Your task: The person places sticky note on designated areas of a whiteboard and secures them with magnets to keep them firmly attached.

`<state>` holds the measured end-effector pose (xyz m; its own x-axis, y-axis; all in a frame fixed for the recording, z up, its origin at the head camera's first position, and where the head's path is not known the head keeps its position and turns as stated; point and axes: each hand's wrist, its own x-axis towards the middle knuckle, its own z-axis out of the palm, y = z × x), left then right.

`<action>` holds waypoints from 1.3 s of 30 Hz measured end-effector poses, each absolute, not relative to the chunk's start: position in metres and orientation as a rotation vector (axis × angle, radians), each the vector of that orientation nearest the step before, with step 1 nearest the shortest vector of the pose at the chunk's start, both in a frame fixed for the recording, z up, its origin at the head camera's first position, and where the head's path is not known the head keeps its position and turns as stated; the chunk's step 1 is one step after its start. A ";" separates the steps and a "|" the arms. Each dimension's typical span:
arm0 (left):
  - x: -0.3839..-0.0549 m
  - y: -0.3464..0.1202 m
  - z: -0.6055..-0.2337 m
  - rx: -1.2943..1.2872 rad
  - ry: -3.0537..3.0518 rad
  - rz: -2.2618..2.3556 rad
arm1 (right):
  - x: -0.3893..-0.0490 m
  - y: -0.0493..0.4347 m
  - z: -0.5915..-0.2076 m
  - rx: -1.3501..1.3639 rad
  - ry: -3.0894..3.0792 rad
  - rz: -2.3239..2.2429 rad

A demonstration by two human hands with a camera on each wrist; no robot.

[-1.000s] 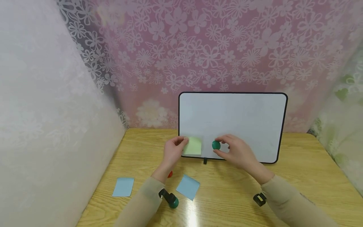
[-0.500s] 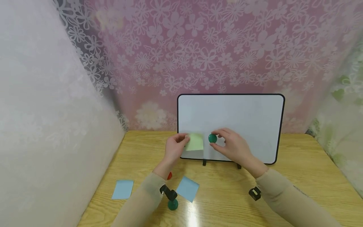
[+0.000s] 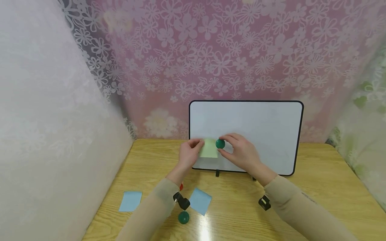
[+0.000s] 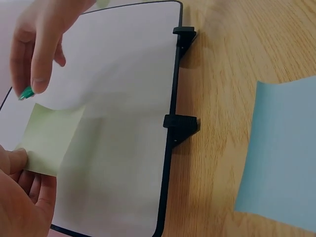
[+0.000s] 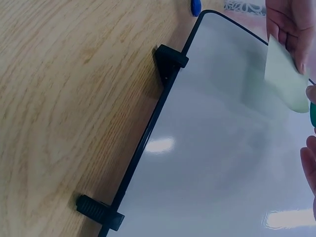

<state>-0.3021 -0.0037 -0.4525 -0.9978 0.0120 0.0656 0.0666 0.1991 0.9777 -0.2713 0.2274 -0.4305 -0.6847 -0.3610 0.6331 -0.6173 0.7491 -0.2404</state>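
My left hand (image 3: 188, 154) pinches a pale green sticky note (image 3: 208, 150) by its left edge, in front of the lower left of a black-framed whiteboard (image 3: 259, 124). In the left wrist view the note (image 4: 54, 138) bends, its free edge curling. Between thumb and fingertips my right hand (image 3: 242, 152) holds a round green magnet (image 3: 220, 144) at the note's right edge. Whether magnet and note touch the board is hard to tell. The right wrist view catches only a sliver of the magnet (image 5: 313, 114), beside the note's lower edge.
Two blue sticky notes, a left one (image 3: 130, 201) and a middle one (image 3: 200, 201), lie on the wooden table (image 3: 156, 160). A second green magnet (image 3: 183, 217) and a partly hidden red piece (image 3: 181, 186) are near my left forearm. Black feet (image 3: 217, 173) support the whiteboard.
My right hand has moved left and up, bringing the green magnet to the note's right edge. My left hand has shifted the note slightly up and right.
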 end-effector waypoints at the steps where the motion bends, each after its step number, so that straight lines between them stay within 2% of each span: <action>1: -0.303 -0.003 -0.452 -0.080 -2.402 -1.948 | -0.272 0.226 -0.430 0.737 -2.374 0.585; 18: -0.328 0.007 -0.428 -0.121 -2.328 -1.894 | -0.299 0.210 -0.407 0.757 -2.302 0.438; 39: -0.343 0.022 -0.397 -0.137 -2.287 -1.889 | -0.322 0.202 -0.381 0.627 -2.344 0.406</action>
